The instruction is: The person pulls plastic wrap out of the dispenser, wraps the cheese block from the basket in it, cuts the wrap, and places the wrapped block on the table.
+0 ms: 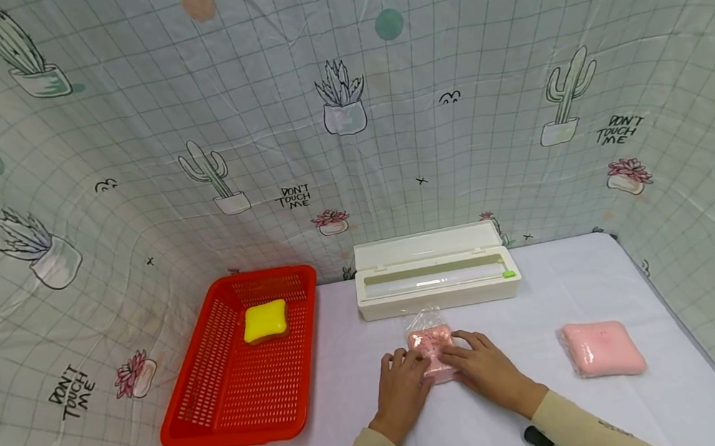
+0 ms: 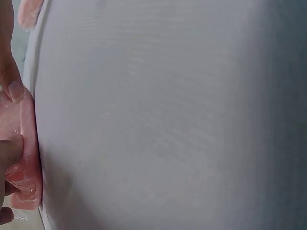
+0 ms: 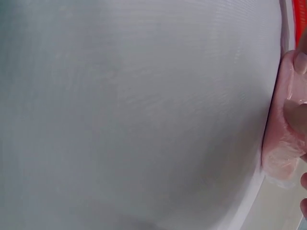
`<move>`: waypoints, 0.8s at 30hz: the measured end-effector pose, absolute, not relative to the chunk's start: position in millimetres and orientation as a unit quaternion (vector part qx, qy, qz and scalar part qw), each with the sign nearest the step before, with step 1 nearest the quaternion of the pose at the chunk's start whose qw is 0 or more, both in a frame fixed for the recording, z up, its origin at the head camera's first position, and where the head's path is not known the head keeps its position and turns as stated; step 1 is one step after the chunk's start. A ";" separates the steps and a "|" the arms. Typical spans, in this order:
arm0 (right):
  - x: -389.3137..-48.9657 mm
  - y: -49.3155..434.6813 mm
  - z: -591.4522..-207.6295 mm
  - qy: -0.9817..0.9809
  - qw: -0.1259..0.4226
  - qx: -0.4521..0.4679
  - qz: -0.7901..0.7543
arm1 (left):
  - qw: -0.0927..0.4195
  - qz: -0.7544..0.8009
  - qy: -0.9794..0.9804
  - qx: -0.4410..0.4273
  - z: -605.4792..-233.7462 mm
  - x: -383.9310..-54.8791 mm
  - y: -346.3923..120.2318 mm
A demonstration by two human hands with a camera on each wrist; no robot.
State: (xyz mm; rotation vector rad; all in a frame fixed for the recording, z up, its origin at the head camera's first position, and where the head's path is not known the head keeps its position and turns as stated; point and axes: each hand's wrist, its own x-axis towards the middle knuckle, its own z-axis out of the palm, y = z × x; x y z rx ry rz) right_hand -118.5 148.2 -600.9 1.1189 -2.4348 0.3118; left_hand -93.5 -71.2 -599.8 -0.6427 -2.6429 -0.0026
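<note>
A pink sponge wrapped in clear film lies flat on the table, with loose film sticking out past its far end. My left hand holds its left side, fingers bent over the top. From the right, my right hand grips it with curled fingers, one finger at the far right corner. Both hands' fingertips meet close together over the middle of the sponge. In the left wrist view, digits press into the film on the pink sponge. The right wrist view shows crinkled film at one end of the pink sponge.
Just behind the hands stands a white cling film dispenser, lid raised, with a film roll inside and a green slider. A red basket at left holds a yellow sponge. Another wrapped pink sponge lies at right. Patterned cloth surrounds the table.
</note>
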 end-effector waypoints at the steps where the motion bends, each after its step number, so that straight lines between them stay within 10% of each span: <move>1: -119.0 148.0 -601.2 -0.882 0.219 0.403 0.112 | 0.207 0.002 -0.951 -0.231 -599.5 -93.8 -71.1; 24: -79.2 149.1 -600.5 -0.862 0.229 0.428 0.145 | 0.181 -0.040 -0.939 -0.288 -597.3 -52.7 -85.1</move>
